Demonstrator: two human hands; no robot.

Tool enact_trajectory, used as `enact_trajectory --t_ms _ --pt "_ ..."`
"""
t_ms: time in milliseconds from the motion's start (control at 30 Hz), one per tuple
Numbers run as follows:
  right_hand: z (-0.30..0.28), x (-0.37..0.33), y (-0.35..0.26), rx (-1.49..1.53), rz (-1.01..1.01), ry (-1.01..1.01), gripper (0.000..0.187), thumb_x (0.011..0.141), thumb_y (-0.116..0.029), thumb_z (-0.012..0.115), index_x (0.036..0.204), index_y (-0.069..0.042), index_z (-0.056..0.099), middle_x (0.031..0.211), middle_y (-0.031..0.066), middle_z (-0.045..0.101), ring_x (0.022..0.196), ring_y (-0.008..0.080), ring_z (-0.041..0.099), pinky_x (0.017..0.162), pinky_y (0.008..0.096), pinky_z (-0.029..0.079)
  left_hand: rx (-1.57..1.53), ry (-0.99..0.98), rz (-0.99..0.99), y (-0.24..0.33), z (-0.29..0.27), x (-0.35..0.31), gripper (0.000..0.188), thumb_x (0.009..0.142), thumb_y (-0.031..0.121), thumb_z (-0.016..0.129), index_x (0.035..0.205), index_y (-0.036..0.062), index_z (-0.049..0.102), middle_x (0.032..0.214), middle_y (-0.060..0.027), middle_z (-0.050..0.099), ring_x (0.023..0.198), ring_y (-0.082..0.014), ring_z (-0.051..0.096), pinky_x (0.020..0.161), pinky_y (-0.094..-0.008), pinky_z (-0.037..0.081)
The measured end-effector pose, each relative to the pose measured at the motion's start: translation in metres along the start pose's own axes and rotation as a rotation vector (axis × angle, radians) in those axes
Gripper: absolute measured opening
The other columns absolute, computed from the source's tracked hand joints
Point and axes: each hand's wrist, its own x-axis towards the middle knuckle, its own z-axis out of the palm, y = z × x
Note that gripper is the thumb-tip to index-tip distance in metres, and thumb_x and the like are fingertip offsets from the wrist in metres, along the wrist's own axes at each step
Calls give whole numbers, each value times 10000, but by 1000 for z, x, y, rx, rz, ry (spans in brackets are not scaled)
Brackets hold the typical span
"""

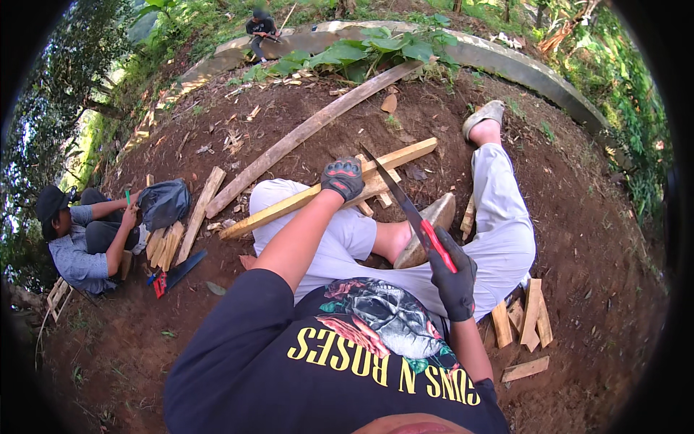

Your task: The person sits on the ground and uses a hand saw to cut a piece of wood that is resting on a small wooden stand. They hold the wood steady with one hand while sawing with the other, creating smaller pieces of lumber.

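Note:
I sit on the ground with a long, pale wooden batten (282, 207) lying slantwise over my leg. My left hand (343, 179), in a black and red glove, is closed around it near the middle. In my right hand (454, 278), also gloved, is a handsaw (409, 206) with a red and black handle. Its dark blade reaches up and left, crossing the batten just right of my left hand. Whether the teeth touch the wood I cannot tell. Shorter wood pieces (386, 189) lie crosswise under the batten, partly hidden by it.
Cut wood pieces (533, 318) lie by my right hip. At left a co-worker (87, 235) sits near stakes (166, 246), a dark bag (165, 205) and another saw (184, 271). A long plank (311, 134) lies ahead; beyond, another person (262, 32) sits by a low concrete wall (499, 58).

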Motion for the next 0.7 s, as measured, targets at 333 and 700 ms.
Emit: enact_trajectory --t_ms 333,700 --pt "125 169 22 33 -283 28 465 978 -232 727 1413 -73 696 1274 206 756 1169 304 733 1025 406 541 -6 56 -1 2 -5 2 392 876 341 717 1167 79 718 1177 -173 739 1128 -346 717 961 -482 580" --pt "-15 -9 -20 -104 96 -65 474 988 -197 718 1438 -56 670 1158 197 794 960 246 796 822 360 603 -30 34 -8 4 3 0 341 893 307 693 1160 98 728 1182 -168 738 1153 -333 710 975 -486 575"
